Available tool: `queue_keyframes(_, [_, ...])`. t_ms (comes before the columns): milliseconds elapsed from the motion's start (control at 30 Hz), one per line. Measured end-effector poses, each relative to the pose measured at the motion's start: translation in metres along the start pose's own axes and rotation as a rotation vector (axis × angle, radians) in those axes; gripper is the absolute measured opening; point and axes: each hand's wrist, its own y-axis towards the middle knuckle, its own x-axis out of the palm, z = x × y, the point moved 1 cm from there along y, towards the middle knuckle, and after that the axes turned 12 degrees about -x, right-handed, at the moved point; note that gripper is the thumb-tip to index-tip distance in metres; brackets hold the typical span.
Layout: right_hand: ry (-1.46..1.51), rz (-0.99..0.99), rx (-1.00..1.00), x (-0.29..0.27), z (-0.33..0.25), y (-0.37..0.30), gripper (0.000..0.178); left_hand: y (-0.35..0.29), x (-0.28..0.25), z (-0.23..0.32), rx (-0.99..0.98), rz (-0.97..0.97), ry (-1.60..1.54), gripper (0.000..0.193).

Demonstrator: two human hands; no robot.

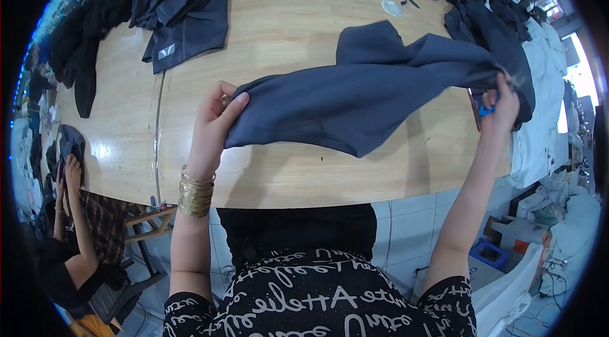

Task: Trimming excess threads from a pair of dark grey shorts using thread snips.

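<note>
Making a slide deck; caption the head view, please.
Slate-blue garment held out between left hand and right hand over a wood-topped worktable.

Before me a pale wooden table (285,178) is spreading over whitish floor tiles (407,220), light (109,152) is glinting off its left end, and a bright window (580,61) is glowing at the far right.
</note>
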Motion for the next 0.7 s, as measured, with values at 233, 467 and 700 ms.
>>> queue_keyframes(233, [-0.810, -0.391, -0.379, 0.024, 0.048, -0.055, 0.017, 0.020, -0.026, -0.066, 0.124, 0.393, 0.425, 0.019])
queue_keyframes(467, [-0.567, -0.903, -0.354, 0.068, -0.008, -0.202, 0.022, -0.019, -0.022, -0.050, 0.362, 0.452, 0.719, 0.039])
queue_keyframes(700, [-0.536, -0.848, -0.120, 0.057, 0.022, -0.210, 0.019, -0.014, 0.013, -0.035, 0.445, 0.145, 0.958, 0.061])
